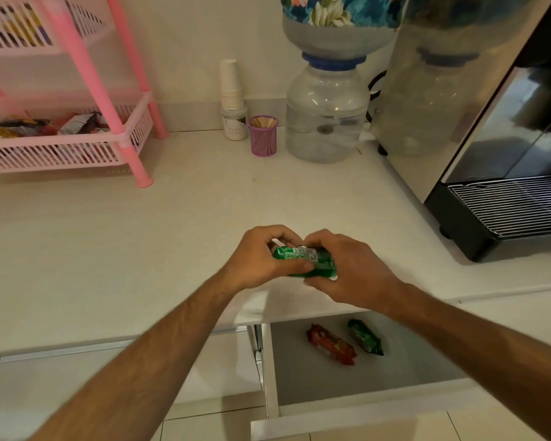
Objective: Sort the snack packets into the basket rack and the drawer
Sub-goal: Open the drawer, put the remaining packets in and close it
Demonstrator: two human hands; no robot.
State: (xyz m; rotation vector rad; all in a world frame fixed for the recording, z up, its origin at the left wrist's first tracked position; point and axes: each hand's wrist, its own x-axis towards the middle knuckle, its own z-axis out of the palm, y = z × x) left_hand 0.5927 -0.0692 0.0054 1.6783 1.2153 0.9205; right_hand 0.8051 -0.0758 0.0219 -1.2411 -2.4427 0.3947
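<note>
Both hands hold a green snack packet (302, 257) just above the white counter's front edge. My left hand (261, 259) grips its left end and my right hand (347, 268) wraps its right end. Below, the open drawer (363, 399) holds a red packet (330, 343) and a green packet (365, 336) lying side by side. The pink basket rack (86, 151) stands at the back left, with several packets (45, 125) in its lower basket and more in the upper one.
At the back stand a stack of paper cups (231, 87) on a small jar, a purple toothpick holder (263, 135) and a water dispenser bottle (326, 113). A steel coffee machine (477, 138) with a drip grate fills the right side.
</note>
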